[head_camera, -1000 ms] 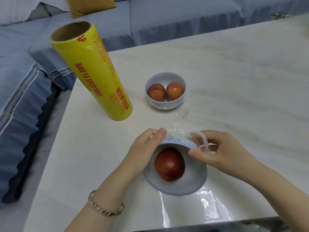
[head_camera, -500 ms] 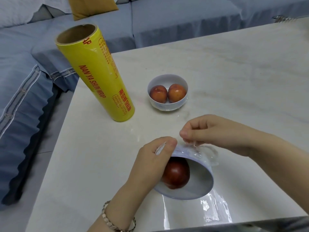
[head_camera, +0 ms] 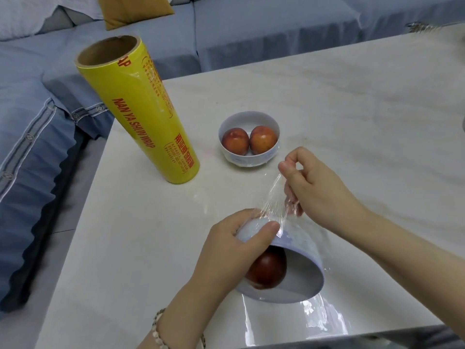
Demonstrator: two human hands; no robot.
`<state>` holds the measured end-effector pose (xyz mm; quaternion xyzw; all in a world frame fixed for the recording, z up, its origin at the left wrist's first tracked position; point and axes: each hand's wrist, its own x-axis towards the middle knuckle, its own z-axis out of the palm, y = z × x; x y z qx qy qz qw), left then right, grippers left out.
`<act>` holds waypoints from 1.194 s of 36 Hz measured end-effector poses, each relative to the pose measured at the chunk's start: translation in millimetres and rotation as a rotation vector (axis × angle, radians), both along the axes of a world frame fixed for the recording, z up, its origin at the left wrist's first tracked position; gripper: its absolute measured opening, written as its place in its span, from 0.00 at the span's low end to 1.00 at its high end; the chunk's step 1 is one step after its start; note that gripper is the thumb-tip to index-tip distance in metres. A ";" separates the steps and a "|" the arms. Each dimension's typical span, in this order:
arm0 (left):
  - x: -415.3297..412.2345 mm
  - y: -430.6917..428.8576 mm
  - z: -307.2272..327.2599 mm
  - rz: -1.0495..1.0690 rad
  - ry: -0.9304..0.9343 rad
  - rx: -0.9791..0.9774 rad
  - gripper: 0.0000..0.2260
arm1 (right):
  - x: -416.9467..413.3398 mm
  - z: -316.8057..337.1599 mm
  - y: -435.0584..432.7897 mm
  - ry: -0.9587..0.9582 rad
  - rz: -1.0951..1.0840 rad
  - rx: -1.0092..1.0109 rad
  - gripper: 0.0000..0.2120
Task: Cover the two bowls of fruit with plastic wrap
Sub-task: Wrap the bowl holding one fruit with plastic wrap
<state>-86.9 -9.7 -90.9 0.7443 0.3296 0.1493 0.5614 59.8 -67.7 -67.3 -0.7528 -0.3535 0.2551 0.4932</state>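
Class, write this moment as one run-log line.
left hand: grips tilted near bowl | right hand: pinches plastic wrap stretched from it | far bowl: two fruits | roll: standing

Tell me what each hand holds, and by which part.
Left hand grips the tilted bowl by its outer wall; right hand pinches the plastic wrap by its stretched upper end.

The left hand (head_camera: 234, 250) grips a tilted pale blue ceramic bowl (head_camera: 299, 250) holding one dark red fruit (head_camera: 268, 272), while the right hand (head_camera: 317, 187) pinches a stretched sheet of clear plastic wrap (head_camera: 273, 200). Beyond stand a yellow wrap roll (head_camera: 141, 114) and a white bowl (head_camera: 249, 157) of two fruits on the white marble table (head_camera: 352, 109).
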 end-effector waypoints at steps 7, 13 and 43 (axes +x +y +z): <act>1.6 -0.4 -1.6 0.022 0.049 0.013 0.17 | 0.9 3.6 5.1 0.179 -0.041 -0.069 0.13; 0.1 -0.2 -4.6 0.050 0.085 -0.017 0.22 | 11.9 16.3 2.2 0.213 0.165 -0.219 0.10; -7.0 0.4 2.1 -0.119 0.015 0.021 0.25 | 4.7 -26.3 -10.8 0.106 0.063 0.051 0.07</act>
